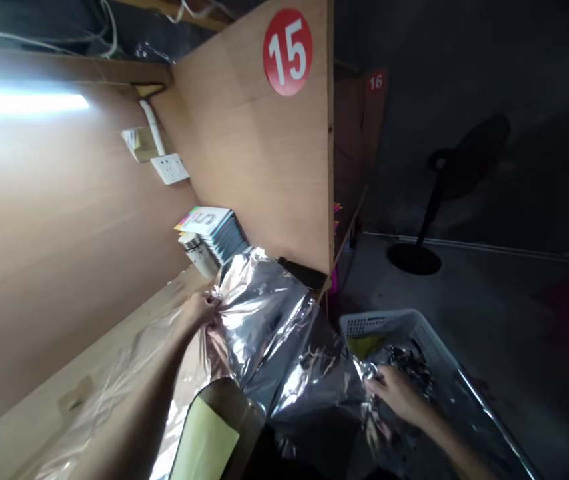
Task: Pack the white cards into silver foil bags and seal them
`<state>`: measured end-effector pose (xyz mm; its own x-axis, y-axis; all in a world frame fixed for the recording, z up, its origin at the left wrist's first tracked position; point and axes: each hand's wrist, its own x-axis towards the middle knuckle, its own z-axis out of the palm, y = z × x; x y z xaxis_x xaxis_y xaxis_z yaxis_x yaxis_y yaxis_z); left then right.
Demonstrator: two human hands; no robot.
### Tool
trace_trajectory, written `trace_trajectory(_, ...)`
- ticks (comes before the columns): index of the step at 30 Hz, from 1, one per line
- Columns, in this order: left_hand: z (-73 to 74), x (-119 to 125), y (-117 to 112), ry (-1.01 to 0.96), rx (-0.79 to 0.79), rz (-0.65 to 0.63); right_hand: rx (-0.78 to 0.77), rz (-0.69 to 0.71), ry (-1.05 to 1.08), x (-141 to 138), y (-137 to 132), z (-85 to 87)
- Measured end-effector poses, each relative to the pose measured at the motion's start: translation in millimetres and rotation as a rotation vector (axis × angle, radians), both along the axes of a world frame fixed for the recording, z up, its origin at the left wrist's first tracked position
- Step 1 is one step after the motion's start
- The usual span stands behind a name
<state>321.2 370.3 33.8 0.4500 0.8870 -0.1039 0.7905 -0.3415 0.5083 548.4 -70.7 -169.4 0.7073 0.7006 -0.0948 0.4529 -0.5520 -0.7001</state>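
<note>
A large sheet of shiny silver foil (269, 320) drapes from the wooden desk (64, 373) down toward a white plastic basket (379, 323). My left hand (200, 310) pinches the foil's upper edge on the desk. Over the basket, my right hand (398, 393) grips the foil's lower crumpled edge. A tan and pale yellow envelope-like piece (214, 433) lies below the foil near my left forearm.
A wooden partition with a red "15" sticker (287, 51) stands behind the foil. Against it lean a stack of booklets (214, 230) and a small metal cup (197, 252). A wall socket (170, 168) sits above. A floor fan (439, 200) stands at right.
</note>
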Motion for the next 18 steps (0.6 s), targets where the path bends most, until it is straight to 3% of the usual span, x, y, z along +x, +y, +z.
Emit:
trace_trajectory(2, -9.1, 11, 3, 0.078, 0.069, -0.012, -0.017, -0.043, -0.221, 11, 8, 28.5)
trace_trajectory(4, -15.3, 21, -3, 0.110, 0.139, -0.032, 0.058, -0.049, -0.431, 14, 28, 68.3)
trace_trajectory(6, -17.6, 27, -17, 0.102, 0.221, -0.055, 0.173, 0.089, -0.531, 8, 59, 107.3)
trace_trajectory(8, -19.0, 31, -41, 0.061, 0.297, -0.098, 0.210, 0.262, -0.628, -1, 95, 134.3)
trace_trajectory(11, -28.4, 30, -94, 0.001, 0.308, -0.229, 0.097, 0.406, -0.803, -4, 144, 149.2)
trace_trajectory(15, -51.9, 30, -166, -0.081, 0.169, -0.361, -0.076, 0.660, -0.903, 10, 185, 161.5)
trace_trajectory(18, -58.1, 37, -187, -0.535, -0.179, -0.179, -0.032, 0.756, -0.962, 10, 206, 192.6)
